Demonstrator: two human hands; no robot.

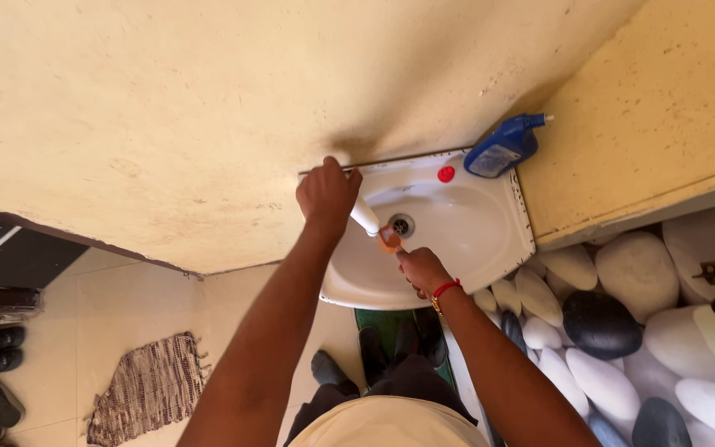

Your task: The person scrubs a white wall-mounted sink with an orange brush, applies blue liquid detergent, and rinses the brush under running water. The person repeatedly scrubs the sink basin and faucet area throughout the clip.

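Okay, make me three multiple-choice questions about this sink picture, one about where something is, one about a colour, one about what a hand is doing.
1. Where does the blue bottle stand?
A. On the back corner of the washbasin, against the wall
B. On the floor beside the mat
C. Inside the bowl, over the drain

2. What colour is the band on the right wrist?
A. Green
B. Red
C. White

3. What is the left hand doing?
A. Hanging free at the person's side
B. Resting flat on the floor mat
C. Gripping the tap at the back of the basin

Answers:
1 A, the bottle sits on the rim's far corner where the two walls meet.
2 B, a red band circles the wrist below the right hand.
3 C, the fingers close around the top of the white tap.
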